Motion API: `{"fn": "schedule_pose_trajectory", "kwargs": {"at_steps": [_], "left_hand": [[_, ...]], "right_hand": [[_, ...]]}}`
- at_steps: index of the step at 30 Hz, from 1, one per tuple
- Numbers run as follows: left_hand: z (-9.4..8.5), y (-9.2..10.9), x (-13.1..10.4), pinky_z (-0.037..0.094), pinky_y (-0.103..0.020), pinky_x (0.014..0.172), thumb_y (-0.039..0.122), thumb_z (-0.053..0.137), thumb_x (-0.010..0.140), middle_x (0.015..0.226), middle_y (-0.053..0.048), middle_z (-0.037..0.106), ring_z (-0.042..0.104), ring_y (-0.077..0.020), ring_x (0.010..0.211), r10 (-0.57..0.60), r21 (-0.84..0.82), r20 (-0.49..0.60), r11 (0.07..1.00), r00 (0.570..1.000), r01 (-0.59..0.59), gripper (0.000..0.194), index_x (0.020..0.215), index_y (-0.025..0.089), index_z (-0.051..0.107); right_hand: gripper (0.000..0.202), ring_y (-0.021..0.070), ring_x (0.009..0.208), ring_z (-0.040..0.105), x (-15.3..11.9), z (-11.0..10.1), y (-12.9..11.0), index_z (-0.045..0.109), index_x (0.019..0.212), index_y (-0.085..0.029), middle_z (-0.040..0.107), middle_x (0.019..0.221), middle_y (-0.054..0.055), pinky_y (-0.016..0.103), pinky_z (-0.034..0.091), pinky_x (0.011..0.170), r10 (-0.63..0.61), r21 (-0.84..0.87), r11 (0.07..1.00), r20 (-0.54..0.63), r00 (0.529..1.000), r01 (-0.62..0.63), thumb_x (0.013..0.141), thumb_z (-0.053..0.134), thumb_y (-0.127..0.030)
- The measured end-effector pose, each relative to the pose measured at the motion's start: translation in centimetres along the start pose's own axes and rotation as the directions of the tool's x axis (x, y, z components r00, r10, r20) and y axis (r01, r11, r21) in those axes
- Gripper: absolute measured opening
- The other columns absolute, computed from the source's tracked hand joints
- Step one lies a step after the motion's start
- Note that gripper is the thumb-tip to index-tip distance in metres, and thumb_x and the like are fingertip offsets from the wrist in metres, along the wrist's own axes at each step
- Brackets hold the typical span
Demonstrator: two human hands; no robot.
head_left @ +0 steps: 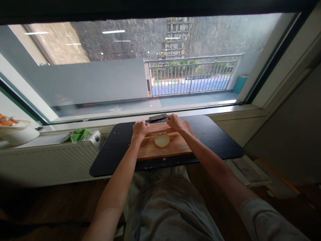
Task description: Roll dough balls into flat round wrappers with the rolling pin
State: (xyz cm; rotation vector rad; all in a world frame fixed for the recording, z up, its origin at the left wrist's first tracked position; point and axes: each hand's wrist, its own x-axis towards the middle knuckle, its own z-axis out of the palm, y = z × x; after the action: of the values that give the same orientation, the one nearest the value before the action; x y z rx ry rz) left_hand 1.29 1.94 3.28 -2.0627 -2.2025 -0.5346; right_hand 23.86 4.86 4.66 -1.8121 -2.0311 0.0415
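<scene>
A flat, pale round of dough [162, 141] lies on a wooden board [146, 152]. Just beyond it, a wooden rolling pin [157, 127] spans crosswise and blends in colour with the board. My left hand [141, 129] is closed around its left end, and my right hand [175, 122] grips the right end, a little farther forward. The fingers of both fists hide the pin's ends. A pale strip with dark lettering [159, 133] shows between the pin and the dough.
The board rests on a black table [213, 140] dotted with small crumbs. A dark phone [157, 117] lies at its far edge, by the window. To the left stand a white radiator [62, 157] with a green cloth [80, 134] on top and a white pot [18, 134].
</scene>
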Motion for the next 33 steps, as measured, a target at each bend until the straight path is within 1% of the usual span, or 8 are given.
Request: {"fn": "schedule_pose_trajectory", "kwargs": {"at_steps": [3, 7, 12, 16, 19, 24, 29, 33], "left_hand": [[0.3, -0.3, 0.3, 0.057, -0.045, 0.103, 0.032, 0.045, 0.106, 0.124, -0.019, 0.08, 0.07, -0.0364, 0.125, 0.013, 0.001, 0.027, 1.0, 1.0, -0.013, 0.041, 0.119, 0.018, 0.081], [0.3, -0.3, 0.4, 0.056, -0.044, 0.102, 0.028, 0.041, 0.107, 0.123, -0.018, 0.08, 0.071, -0.035, 0.123, 0.062, 0.014, -0.015, 0.998, 0.998, -0.062, 0.042, 0.115, 0.02, 0.081], [0.4, -0.3, 0.6, 0.056, -0.043, 0.103, 0.028, 0.042, 0.108, 0.124, -0.018, 0.08, 0.072, -0.0344, 0.122, 0.059, 0.02, -0.017, 0.998, 0.998, -0.059, 0.041, 0.117, 0.02, 0.082], [0.7, -0.5, 0.9, 0.056, -0.043, 0.102, 0.029, 0.043, 0.108, 0.124, -0.017, 0.08, 0.072, -0.0343, 0.121, 0.051, 0.008, 0.026, 0.999, 0.998, -0.051, 0.04, 0.117, 0.023, 0.082], [0.8, -0.6, 0.9, 0.056, -0.044, 0.103, 0.032, 0.043, 0.108, 0.128, -0.017, 0.079, 0.068, -0.035, 0.126, 0.047, 0.011, 0.072, 0.999, 0.996, -0.048, 0.041, 0.118, 0.023, 0.081], [0.5, -0.5, 0.3, 0.055, -0.049, 0.107, 0.039, 0.036, 0.11, 0.14, -0.016, 0.073, 0.061, -0.0363, 0.134, 0.06, 0.054, 0.14, 0.996, 0.988, -0.068, 0.049, 0.126, 0.023, 0.079], [0.3, -0.6, -0.6, 0.05, -0.057, 0.111, 0.042, 0.03, 0.109, 0.147, -0.019, 0.068, 0.058, -0.0394, 0.137, 0.032, 0.062, 0.164, 0.997, 0.986, -0.043, 0.057, 0.132, 0.023, 0.078], [0.2, -0.7, -1.1, 0.047, -0.058, 0.115, 0.039, 0.031, 0.107, 0.152, -0.017, 0.065, 0.057, -0.0384, 0.14, 0.045, 0.049, 0.209, 0.997, 0.977, -0.056, 0.055, 0.139, 0.027, 0.074]], "right_hand": [[0.034, 0.0251, 0.101, 0.075, 0.1, 0.1, 0.0, 0.085, 0.109, -0.014, 0.082, 0.113, 0.019, 0.028, 0.045, 0.082, -0.008, -0.012, 1.0, 0.002, 1.0, 0.008, 0.102, 0.054, -0.025], [0.035, 0.0262, 0.1, 0.076, 0.4, 0.4, 0.2, 0.085, 0.11, -0.015, 0.083, 0.113, 0.02, 0.029, 0.047, 0.08, -0.018, -0.012, 1.0, 0.013, 1.0, 0.019, 0.101, 0.054, -0.028], [0.035, 0.0267, 0.101, 0.076, 0.8, 0.5, 0.2, 0.086, 0.11, -0.016, 0.083, 0.113, 0.019, 0.029, 0.047, 0.082, -0.01, -0.011, 1.0, 0.036, 0.999, 0.01, 0.102, 0.054, -0.028], [0.034, 0.0268, 0.104, 0.075, 1.0, 0.5, 0.0, 0.086, 0.112, -0.016, 0.083, 0.113, 0.018, 0.029, 0.047, 0.085, -0.011, -0.02, 1.0, 0.057, 0.998, 0.012, 0.102, 0.054, -0.026], [0.035, 0.0283, 0.113, 0.073, 0.9, 0.6, 0.0, 0.084, 0.113, -0.016, 0.081, 0.119, 0.019, 0.03, 0.049, 0.091, -0.019, -0.033, 0.999, 0.055, 0.998, 0.021, 0.103, 0.053, -0.026], [0.038, 0.0337, 0.129, 0.062, 0.5, 1.0, 0.4, 0.078, 0.127, -0.018, 0.075, 0.132, 0.019, 0.041, 0.05, 0.105, -0.021, -0.052, 0.998, 0.084, 0.996, 0.025, 0.105, 0.05, -0.03], [0.043, 0.0381, 0.14, 0.054, -0.4, 1.1, 0.6, 0.072, 0.137, -0.02, 0.067, 0.146, 0.02, 0.056, 0.045, 0.115, 0.028, -0.043, 0.999, 0.137, 0.99, -0.023, 0.101, 0.052, -0.031], [0.047, 0.0391, 0.144, 0.051, -1.5, 0.5, 0.1, 0.07, 0.141, -0.019, 0.065, 0.148, 0.021, 0.059, 0.043, 0.117, 0.059, -0.066, 0.997, 0.133, 0.989, -0.051, 0.1, 0.052, -0.033]]}}
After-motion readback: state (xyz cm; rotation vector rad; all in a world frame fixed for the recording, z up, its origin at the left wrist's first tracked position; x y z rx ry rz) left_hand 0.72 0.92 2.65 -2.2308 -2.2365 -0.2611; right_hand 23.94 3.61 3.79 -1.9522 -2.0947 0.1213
